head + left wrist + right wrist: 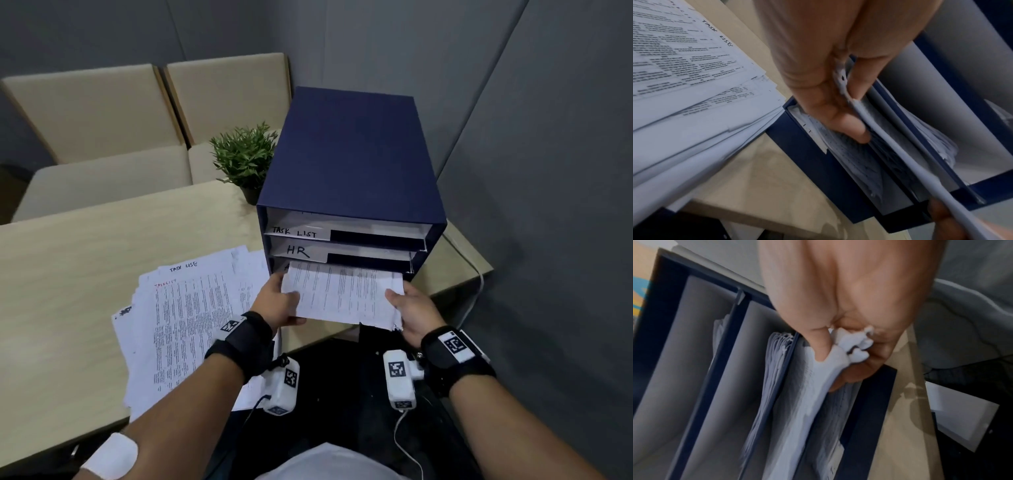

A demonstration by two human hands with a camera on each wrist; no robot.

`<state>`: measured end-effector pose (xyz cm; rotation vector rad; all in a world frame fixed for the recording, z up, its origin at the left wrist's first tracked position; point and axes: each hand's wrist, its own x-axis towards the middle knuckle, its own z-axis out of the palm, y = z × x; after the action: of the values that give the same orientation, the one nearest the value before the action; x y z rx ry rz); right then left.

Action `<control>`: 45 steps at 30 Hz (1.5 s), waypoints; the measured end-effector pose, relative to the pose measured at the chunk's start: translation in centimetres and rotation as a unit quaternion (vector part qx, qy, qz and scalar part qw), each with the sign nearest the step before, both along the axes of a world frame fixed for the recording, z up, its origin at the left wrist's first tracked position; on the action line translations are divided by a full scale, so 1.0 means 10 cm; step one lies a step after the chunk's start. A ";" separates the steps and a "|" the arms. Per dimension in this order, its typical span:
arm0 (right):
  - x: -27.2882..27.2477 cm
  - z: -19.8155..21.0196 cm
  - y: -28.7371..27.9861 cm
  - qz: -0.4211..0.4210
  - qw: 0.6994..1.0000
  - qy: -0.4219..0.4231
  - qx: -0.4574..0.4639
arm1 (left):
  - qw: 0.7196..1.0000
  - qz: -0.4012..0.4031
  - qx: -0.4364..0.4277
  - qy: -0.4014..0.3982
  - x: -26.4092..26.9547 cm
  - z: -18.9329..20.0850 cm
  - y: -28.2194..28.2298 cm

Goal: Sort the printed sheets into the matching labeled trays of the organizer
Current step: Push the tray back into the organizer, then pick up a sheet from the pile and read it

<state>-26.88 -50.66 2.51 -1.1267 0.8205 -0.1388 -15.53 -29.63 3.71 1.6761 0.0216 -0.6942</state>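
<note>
Both hands feeding white printed sheet [342, 294] into navy blue organizer box [349, 164].
Left hand [279, 301] and right hand [412, 315] pinch its side edges; far edge sits at bottom tray mouth, below the HR tray [342, 255]; more sheets [185, 315] on bench [68, 267].

Pale wood-grain table [85, 246], angled across the lower left. Behind the table, two beige upholstered seats [102, 181] side by side, each with a padded backrest [92, 109] edged in light wood. At the table's far edge, a small green potted plant [244, 158] in a dark pot. Grey panelled walls [513, 85] behind and right of the table, meeting in a corner. Off the table's right corner, a pale cable [474, 274] trailing down. Dark floor below. Soft, even, dim light.
</note>
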 end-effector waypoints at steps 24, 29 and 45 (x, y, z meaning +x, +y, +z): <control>0.46 -0.04 0.11 -0.115 0.987 -0.022 0.109 | 0.995 0.077 -0.049 0.031 0.08 0.06 0.30; 0.37 0.00 0.23 -0.061 0.996 -0.003 0.068 | 0.998 0.057 -0.011 0.017 0.17 -0.01 0.62; 0.79 -0.39 1.96 0.262 0.950 0.126 -0.112 | 0.974 0.048 0.219 -0.039 0.41 -0.53 2.29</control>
<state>-18.96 -31.08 -1.43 -1.5639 0.7132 0.3709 -11.48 -6.72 -1.54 2.1079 0.2120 -0.5769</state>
